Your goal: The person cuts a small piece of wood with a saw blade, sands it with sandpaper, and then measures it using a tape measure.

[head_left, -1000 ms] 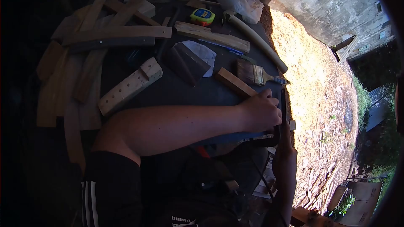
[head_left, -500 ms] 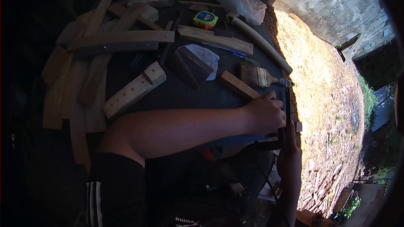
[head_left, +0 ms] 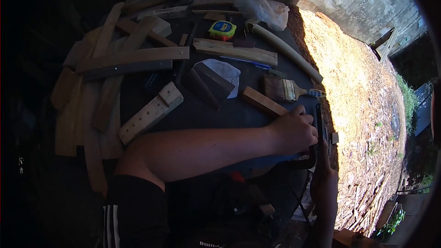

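Observation:
My left hand (head_left: 294,131) reaches across from the left, fingers curled in a fist at the right edge of the dark workbench (head_left: 216,121). What it grips is hidden. Beside its knuckles runs a dark bar-shaped tool (head_left: 319,115), and a black curved corner shows just below. My right hand (head_left: 324,179) comes up from below, its thumb or a finger lying along the bar; its other fingers are hidden. A small wood block (head_left: 334,138) sticks out beyond the bar. A wooden strip (head_left: 263,101) ends beside my left hand, and a paintbrush (head_left: 287,90) lies above it.
A tape measure (head_left: 222,30), a drilled wood block (head_left: 151,112), dark sandpaper-like sheet (head_left: 209,85) and curved pipe-like piece (head_left: 287,50) lie on the bench. Several wooden slats (head_left: 133,57) are piled at left. Sunlit wood-chip ground (head_left: 363,110) drops away to the right.
The whole view has shifted slightly, so everything sits a little further right and lower. Both hands stay by the dark bar at the bench edge, more of which now shows.

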